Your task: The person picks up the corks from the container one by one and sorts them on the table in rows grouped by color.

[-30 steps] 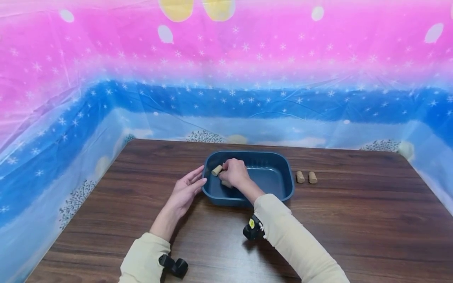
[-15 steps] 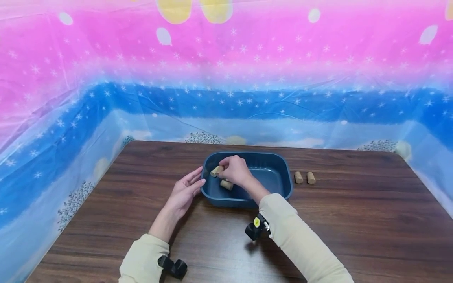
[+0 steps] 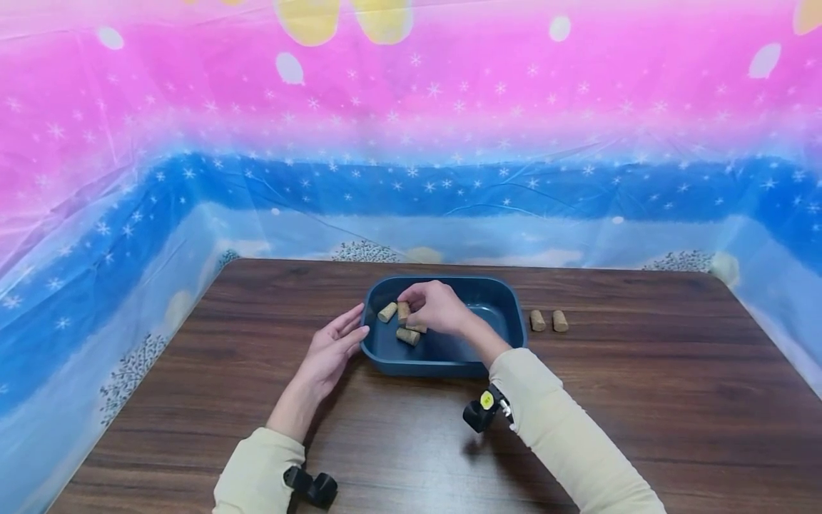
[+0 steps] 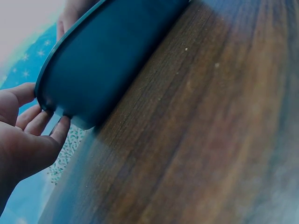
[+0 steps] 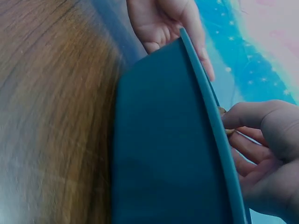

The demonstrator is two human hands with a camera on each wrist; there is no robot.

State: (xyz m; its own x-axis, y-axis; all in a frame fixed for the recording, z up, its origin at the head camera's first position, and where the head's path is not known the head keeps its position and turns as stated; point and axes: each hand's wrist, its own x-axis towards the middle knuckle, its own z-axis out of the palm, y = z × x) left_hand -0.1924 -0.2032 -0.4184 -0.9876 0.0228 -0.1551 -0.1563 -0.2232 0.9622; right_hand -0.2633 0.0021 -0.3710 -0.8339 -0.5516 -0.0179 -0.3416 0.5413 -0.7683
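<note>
A dark blue-grey plastic basin stands on the wooden table. My right hand reaches over its near wall and pinches a cork between thumb and forefinger in the left part of the basin. Around that one lie another cork to the left, a cork nearer me, and one partly hidden under the hand. With its fingers fairly straight, my left hand touches the basin's left end; the left wrist view has its fingertips against the outer wall.
To the right of the basin, two corks stand side by side on the table: a near-side cork and a farther cork. A pink and blue patterned cloth hangs behind the table and along its sides.
My right hand has shifted a little to the right within the basin, leaving more of the corks uncovered. The left hand stays at the basin's left end.
</note>
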